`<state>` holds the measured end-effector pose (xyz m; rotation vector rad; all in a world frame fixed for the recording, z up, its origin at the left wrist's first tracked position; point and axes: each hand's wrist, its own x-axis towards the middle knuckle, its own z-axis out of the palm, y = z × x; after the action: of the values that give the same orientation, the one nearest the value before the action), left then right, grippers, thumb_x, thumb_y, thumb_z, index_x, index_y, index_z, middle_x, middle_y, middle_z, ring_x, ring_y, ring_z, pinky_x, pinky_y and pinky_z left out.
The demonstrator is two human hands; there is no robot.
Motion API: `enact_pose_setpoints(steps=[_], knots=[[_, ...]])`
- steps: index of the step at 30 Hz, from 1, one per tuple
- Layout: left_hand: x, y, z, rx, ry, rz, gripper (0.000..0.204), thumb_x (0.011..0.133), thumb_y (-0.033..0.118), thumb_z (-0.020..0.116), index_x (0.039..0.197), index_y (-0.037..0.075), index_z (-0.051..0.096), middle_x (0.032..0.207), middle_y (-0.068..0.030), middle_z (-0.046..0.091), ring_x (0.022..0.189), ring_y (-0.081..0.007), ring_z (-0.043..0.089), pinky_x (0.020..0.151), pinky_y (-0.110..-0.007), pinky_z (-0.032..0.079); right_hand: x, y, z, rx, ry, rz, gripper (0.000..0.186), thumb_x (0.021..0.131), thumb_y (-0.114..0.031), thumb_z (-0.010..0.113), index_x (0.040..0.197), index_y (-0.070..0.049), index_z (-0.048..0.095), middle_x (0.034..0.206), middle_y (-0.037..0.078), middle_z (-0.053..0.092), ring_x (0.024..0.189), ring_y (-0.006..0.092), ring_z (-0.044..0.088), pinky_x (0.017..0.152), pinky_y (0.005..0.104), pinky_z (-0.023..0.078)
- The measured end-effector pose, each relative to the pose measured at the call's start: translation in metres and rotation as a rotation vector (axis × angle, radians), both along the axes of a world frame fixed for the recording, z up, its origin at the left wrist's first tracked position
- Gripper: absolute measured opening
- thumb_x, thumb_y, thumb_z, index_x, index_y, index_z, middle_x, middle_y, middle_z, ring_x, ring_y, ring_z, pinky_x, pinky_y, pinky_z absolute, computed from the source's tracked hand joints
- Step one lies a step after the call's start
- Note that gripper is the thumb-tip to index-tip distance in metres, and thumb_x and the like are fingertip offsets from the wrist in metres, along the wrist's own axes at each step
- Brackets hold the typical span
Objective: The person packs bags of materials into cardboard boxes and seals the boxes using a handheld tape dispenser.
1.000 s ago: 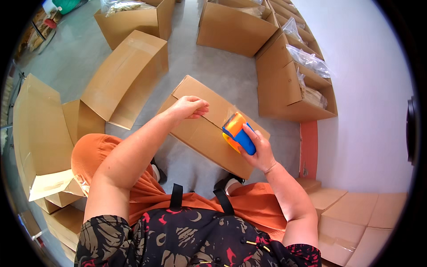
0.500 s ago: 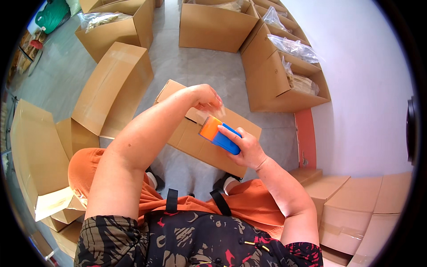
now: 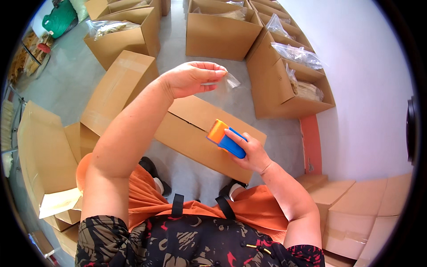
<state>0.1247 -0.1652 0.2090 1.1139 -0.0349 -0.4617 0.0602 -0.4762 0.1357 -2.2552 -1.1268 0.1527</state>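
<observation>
Blue-and-orange tape dispenser point(image 3: 228, 144) is clasped by the right hand point(image 3: 254, 155) over a cardboard carton point(image 3: 198, 137); the left hand point(image 3: 193, 78), fingers half-curled, pinches a clear piece of tape point(image 3: 232, 81)

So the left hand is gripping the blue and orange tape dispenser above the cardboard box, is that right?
Wrong hand: the head view shows the right hand gripping the blue and orange tape dispenser above the cardboard box; the left hand pinches a clear strip.
</observation>
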Motion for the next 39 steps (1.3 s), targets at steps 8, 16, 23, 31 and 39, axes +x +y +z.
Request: enact_pose_setpoints(steps=[8, 16, 23, 31, 39], knots=[[-0.048, 0.077, 0.037, 0.284, 0.104, 0.053, 0.018, 0.095, 0.017, 0.071, 0.11, 0.007, 0.069, 0.104, -0.0006, 0.069, 0.092, -0.009, 0.065, 0.076, -0.026, 0.056, -0.003, -0.001, -0.004, -0.018, -0.006, -0.032, 0.077, 0.078, -0.015, 0.076, 0.147, -0.032, 0.049, 0.092, 0.017, 0.058, 0.081, 0.0362, 0.064, 0.073, 0.0431, 0.054], [-0.1, 0.08, -0.004, 0.003, 0.245, 0.187, 0.016, 0.099, 0.018, 0.065, 0.085, 0.013, 0.058, 0.107, -0.0008, 0.066, 0.089, -0.0152, 0.069, 0.072, -0.028, 0.058, -0.008, 0.005, -0.001, -0.023, -0.063, -0.039, 0.08, 0.075, -0.012, 0.076, 0.147, -0.033, 0.049, 0.089, 0.015, 0.057, 0.08, 0.0353, 0.064, 0.071, 0.0429, 0.054], [-0.112, 0.108, -0.024, 0.292, 0.128, 0.154, 0.019, 0.086, 0.004, 0.073, 0.086, 0.012, 0.055, 0.107, -0.0042, 0.064, 0.093, -0.015, 0.069, 0.079, -0.027, 0.057, -0.011, 0.014, 0.007, -0.088, -0.108, -0.004, 0.082, 0.074, -0.01, 0.075, 0.147, -0.034, 0.049, 0.088, 0.015, 0.056, 0.078, 0.035, 0.063, 0.07, 0.0437, 0.054], [-0.112, 0.106, -0.016, 0.476, -0.005, 0.201, 0.022, 0.086, 0.009, 0.075, 0.09, 0.012, 0.053, 0.082, 0.003, 0.062, 0.081, -0.0074, 0.062, 0.075, -0.023, 0.052, -0.014, 0.025, 0.017, -0.196, -0.118, 0.01, 0.082, 0.074, -0.011, 0.074, 0.147, -0.036, 0.048, 0.087, 0.015, 0.056, 0.076, 0.0357, 0.062, 0.069, 0.0442, 0.053], [-0.115, 0.098, -0.008, 0.624, -0.143, 0.248, 0.021, 0.088, 0.01, 0.073, 0.098, 0.009, 0.055, 0.082, 0.0019, 0.064, 0.081, -0.0071, 0.061, 0.074, -0.025, 0.052, -0.015, 0.028, 0.018, -0.257, -0.157, 0.008, 0.08, 0.077, -0.016, 0.074, 0.149, -0.037, 0.046, 0.09, 0.015, 0.058, 0.08, 0.0357, 0.065, 0.071, 0.044, 0.054]])
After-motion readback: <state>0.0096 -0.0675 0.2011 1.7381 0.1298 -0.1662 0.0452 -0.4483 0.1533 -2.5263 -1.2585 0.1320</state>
